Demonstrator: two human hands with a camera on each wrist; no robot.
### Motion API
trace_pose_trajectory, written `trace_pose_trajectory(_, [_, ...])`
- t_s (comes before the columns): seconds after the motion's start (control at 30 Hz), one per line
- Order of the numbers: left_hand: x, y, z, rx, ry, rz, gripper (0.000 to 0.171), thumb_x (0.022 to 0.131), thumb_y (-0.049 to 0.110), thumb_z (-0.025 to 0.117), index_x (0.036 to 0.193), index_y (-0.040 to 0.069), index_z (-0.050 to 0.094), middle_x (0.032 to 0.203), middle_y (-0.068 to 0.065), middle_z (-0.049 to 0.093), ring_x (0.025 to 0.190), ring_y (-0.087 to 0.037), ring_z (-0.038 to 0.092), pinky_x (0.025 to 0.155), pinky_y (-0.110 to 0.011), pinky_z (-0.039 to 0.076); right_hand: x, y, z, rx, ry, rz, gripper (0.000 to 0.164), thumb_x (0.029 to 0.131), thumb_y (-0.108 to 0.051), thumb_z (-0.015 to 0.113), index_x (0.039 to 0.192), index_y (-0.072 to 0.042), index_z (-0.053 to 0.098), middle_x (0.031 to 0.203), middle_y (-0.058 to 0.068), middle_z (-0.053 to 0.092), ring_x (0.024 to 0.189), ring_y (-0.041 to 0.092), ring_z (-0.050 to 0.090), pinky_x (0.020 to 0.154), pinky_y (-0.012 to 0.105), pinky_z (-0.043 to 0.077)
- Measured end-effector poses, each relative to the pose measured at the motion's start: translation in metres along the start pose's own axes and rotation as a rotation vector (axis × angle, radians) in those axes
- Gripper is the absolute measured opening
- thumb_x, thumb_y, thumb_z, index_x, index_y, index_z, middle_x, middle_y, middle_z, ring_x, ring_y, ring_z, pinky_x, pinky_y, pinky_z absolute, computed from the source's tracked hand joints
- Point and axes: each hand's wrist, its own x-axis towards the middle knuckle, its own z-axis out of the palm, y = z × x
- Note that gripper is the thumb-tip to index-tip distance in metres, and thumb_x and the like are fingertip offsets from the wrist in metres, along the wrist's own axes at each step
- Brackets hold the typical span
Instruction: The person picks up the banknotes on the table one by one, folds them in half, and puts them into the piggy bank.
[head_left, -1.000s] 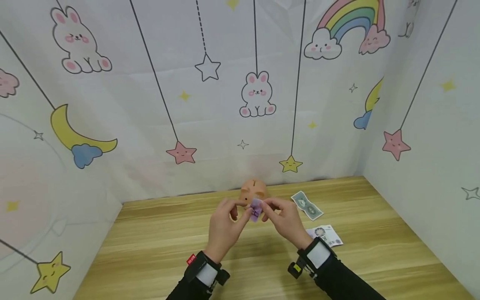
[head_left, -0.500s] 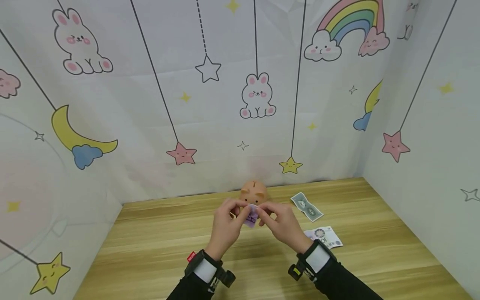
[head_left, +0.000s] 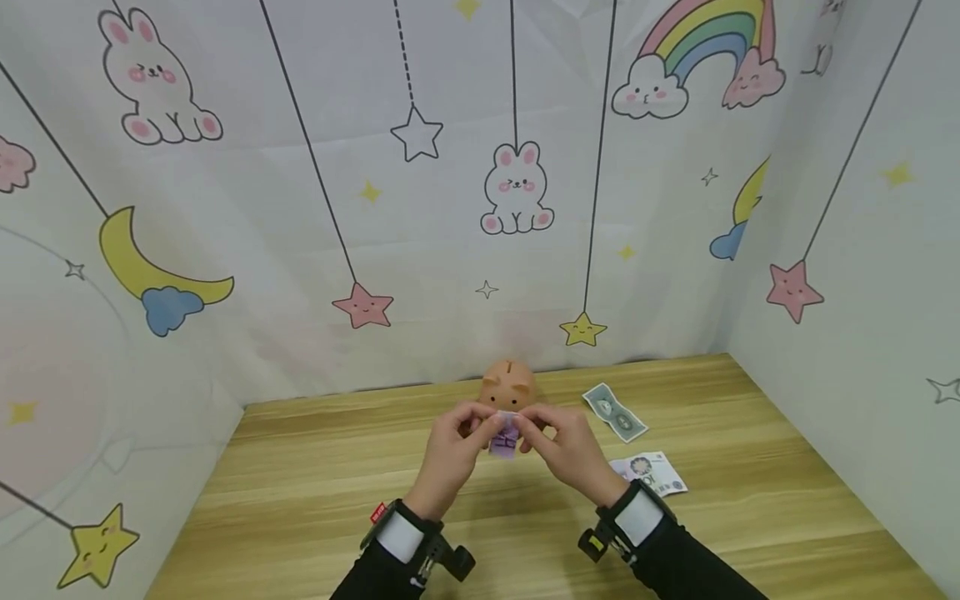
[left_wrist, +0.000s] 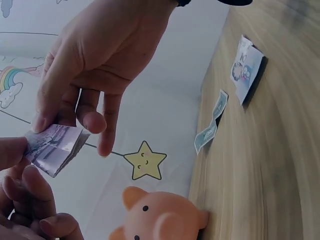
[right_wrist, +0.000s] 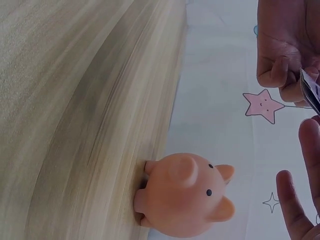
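A small folded purple banknote [head_left: 505, 438] is held up between both hands in front of an orange piggy bank [head_left: 508, 382]. My left hand [head_left: 448, 450] pinches its left edge between thumb and finger. On the other edge, my right hand [head_left: 570, 446] pinches it the same way. The left wrist view shows the folded banknote [left_wrist: 54, 147] with layered edges, the hands at two of its sides. The piggy bank [right_wrist: 182, 195] stands upright on the table with its snout toward me and a slot on its back. The hands partly cover its lower part in the head view.
To the right on the wooden table [head_left: 315, 483] lie a creased green banknote [head_left: 615, 412] and a pale purple banknote [head_left: 651, 472], partly behind my right wrist. A printed cloth wall [head_left: 420, 233] rises at the table's back edge, another at the right.
Both hands have come slightly lower and nearer with the folded banknote. It has turned more upright, and more of the piggy bank's face now shows above the fingers.
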Motion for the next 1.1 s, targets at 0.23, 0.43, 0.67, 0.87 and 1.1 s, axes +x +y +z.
trace_pose_trajectory(0.23, [0.000,-0.004,-0.003,0.033,-0.016,0.009,0.014,0.103,0.020,0.074,0.106,0.007,0.077,0.083,0.001,0.055,0.074,-0.012,0.048,0.062,-0.023,0.037,-0.001,0.001,-0.001,0.005,-0.002,0.003,0.012,0.104,-0.005,0.069,0.098,-0.009,0.078,0.080,-0.004,0.074,0.067,0.008,0.070,0.055,0.033,0.056])
trace_pose_trajectory(0.43, [-0.001,-0.007,-0.005,0.088,-0.029,0.069,0.013,0.103,0.018,0.074,0.105,0.006,0.078,0.080,0.001,0.054,0.071,-0.011,0.047,0.062,-0.023,0.037,-0.003,0.003,-0.002,0.000,0.017,0.044,0.011,0.104,-0.006,0.069,0.099,-0.010,0.078,0.076,-0.007,0.072,0.067,0.006,0.068,0.051,0.030,0.049])
trace_pose_trajectory(0.67, [-0.001,-0.007,-0.006,0.023,-0.079,-0.023,0.019,0.105,0.020,0.071,0.105,0.001,0.074,0.082,0.002,0.057,0.071,-0.011,0.048,0.061,-0.022,0.039,-0.002,0.002,-0.002,0.040,0.007,0.041,0.011,0.105,-0.005,0.068,0.100,-0.009,0.078,0.078,-0.005,0.073,0.067,0.013,0.071,0.054,0.033,0.054])
trace_pose_trajectory(0.87, [-0.002,-0.010,-0.007,0.084,-0.063,0.016,0.014,0.103,0.019,0.074,0.105,0.005,0.077,0.080,-0.001,0.055,0.071,-0.013,0.048,0.061,-0.022,0.037,-0.003,0.003,-0.003,0.033,0.013,0.025,0.012,0.104,-0.004,0.068,0.099,-0.009,0.078,0.077,-0.005,0.073,0.066,0.009,0.069,0.052,0.031,0.051])
trace_pose_trajectory(1.1, [-0.004,-0.017,-0.006,0.224,-0.036,0.151,0.007,0.100,0.015,0.077,0.095,0.010,0.078,0.076,0.004,0.050,0.067,-0.010,0.044,0.059,-0.022,0.033,-0.004,0.004,-0.004,0.028,0.024,0.040,0.012,0.104,-0.004,0.068,0.099,-0.009,0.078,0.077,-0.005,0.073,0.067,0.007,0.069,0.053,0.027,0.049])
